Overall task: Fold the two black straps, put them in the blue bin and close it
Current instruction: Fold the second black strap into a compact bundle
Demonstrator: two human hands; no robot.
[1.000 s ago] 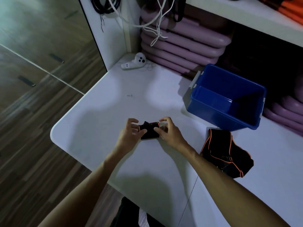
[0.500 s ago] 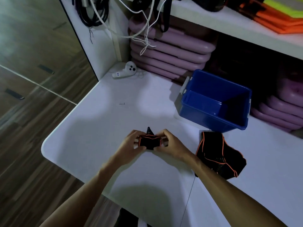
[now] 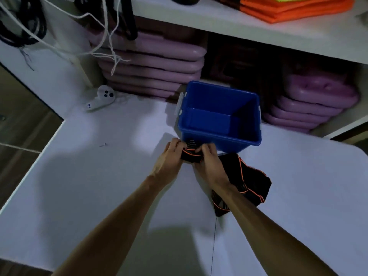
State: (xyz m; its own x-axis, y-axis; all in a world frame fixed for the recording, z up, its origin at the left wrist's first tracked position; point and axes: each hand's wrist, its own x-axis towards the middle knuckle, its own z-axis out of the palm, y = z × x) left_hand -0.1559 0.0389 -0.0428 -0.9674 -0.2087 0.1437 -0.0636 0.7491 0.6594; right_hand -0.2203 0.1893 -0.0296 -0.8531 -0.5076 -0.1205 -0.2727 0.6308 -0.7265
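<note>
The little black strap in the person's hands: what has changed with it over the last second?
Both hands, left hand and right hand, have carried the folded strap away from the body to the near wall of the blue bin, holding it throughout. The second strap lies as before on the table; the bin remains open.

I could read no text anywhere. The white controller [image 3: 100, 98] at the back of the worktop [image 3: 99, 186] bore a small dark mark on its handle, too blurred to make out, and two dark round buttons on its head. Nothing I held or saw carried a legible label, brand or number.
</note>
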